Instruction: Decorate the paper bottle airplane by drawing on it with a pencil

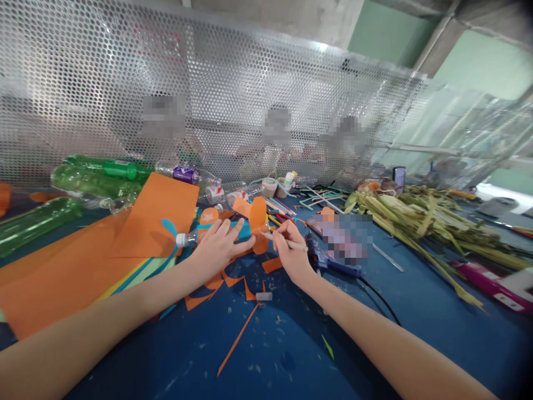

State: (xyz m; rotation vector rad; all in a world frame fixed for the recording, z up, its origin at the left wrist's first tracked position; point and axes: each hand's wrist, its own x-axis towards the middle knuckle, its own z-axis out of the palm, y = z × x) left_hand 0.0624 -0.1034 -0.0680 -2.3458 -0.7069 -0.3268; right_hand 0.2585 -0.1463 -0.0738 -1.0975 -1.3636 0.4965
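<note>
A small clear plastic bottle (191,239) lies on its side, with a white cap and a blue paper wrap. My left hand (220,244) rests over it, fingers spread across the wrap and thumb towards the bottle's right end. Orange paper pieces (258,214) with rounded ends stand at that end. My right hand (291,255) is closed round a pale pencil (296,245), its tip at the lower orange piece. Orange paper scraps (233,280) and a short whitish stick (264,296) lie in front of the hands.
Orange sheets (162,216) and green bottles (100,180) are at left. A blue glue gun (333,264) with a black cord lies right of my right hand. Dry husks (416,222) and a magenta box (491,283) are farther right. People sit behind a perforated screen (233,89).
</note>
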